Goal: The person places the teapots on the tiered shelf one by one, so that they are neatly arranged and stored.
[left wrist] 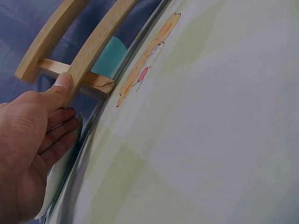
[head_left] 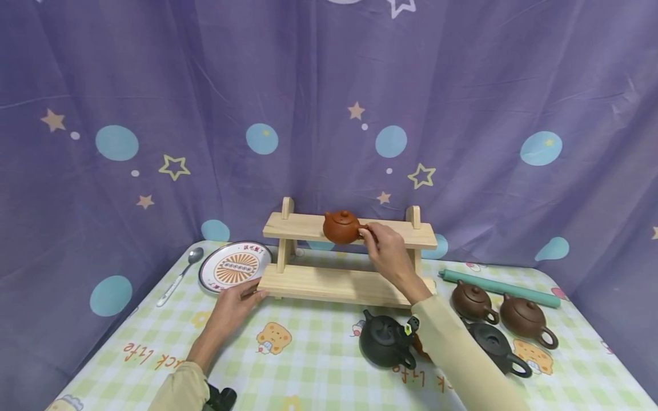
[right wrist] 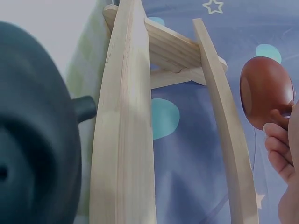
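My right hand (head_left: 392,254) pinches the handle of a reddish-brown clay teapot (head_left: 341,227), its spout pointing left. The teapot is at the upper board of a two-tier wooden shelf (head_left: 329,282); in the right wrist view the teapot (right wrist: 265,91) appears apart from the upper board. At the shelf's left end, my left hand (head_left: 233,308) grips the lower board, with the thumb on one face and the fingers on the other, as the left wrist view shows. A black teapot (head_left: 382,341) stands in front of the shelf, close to my right forearm.
To the right are two dark brown teapots (head_left: 472,301) and another black teapot (head_left: 490,342), beside a green roll (head_left: 506,290). My right sleeve partly hides an orange-brown object (head_left: 420,347). A patterned plate (head_left: 208,274) and a spoon (head_left: 180,279) lie left. A purple curtain (head_left: 319,85) hangs behind.
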Demonstrator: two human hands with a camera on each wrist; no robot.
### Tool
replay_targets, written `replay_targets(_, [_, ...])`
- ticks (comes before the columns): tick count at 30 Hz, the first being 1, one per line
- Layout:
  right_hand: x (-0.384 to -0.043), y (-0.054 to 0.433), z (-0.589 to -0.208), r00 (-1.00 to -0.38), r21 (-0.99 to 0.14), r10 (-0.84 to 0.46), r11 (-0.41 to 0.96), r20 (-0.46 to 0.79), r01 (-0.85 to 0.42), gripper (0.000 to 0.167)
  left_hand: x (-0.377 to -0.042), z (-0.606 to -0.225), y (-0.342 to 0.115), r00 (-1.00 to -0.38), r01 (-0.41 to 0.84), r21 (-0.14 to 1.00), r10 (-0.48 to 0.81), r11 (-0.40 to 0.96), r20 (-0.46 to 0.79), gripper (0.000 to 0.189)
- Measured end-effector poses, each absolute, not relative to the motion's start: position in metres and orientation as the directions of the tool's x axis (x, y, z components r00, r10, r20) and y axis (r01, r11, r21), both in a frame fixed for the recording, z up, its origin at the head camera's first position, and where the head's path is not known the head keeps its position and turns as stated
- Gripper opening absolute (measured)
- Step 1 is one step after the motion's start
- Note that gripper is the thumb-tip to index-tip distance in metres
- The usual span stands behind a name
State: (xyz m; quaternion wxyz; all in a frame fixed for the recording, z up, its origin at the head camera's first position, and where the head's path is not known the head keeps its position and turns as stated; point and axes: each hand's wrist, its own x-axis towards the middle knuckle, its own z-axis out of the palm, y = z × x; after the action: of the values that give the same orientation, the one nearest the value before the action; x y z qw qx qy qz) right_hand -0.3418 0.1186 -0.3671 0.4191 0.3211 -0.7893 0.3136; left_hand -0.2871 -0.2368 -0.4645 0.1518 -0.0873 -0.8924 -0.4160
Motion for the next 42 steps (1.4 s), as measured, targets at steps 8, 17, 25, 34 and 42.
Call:
replay_targets(8, [-0.348, 0.105, -0.367, -0.437, -0.238, -0.229, 0.580, 0.870, -0.779, 0.005, -0.287, -0.466, -0.238, -0.936, 0.293, 0.716, 0.039, 0.633, 0.349, 0.047])
replay_targets(17, [-0.355, 0.093, -0.371, -0.428, -0.235, -0.206, 0.593, 0.880, -0.770, 0.009, -0.287, -0.466, -0.238, -0.935, 0.292, 0.716, 0.034, 0.634, 0.352, 0.046])
replay_targets(25, [-0.360, 0.082, -0.372, -0.418, -0.220, -0.198, 0.614, 0.887, -0.758, 0.010, -0.288, -0.466, -0.237, -0.938, 0.286, 0.721, 0.030, 0.632, 0.347, 0.046])
replay_targets(34, [-0.364, 0.071, -0.372, -0.406, -0.215, -0.205, 0.598, 0.891, -0.772, 0.011, -0.288, -0.466, -0.237, -0.947, 0.261, 0.732, 0.019, 0.629, 0.321, 0.046])
replay_targets(42, [-0.368, 0.062, -0.373, -0.407, -0.219, -0.195, 0.603, 0.892, -0.767, 0.013, -0.287, -0.465, -0.236, -0.945, 0.264, 0.732, 0.017, 0.628, 0.326, 0.046])
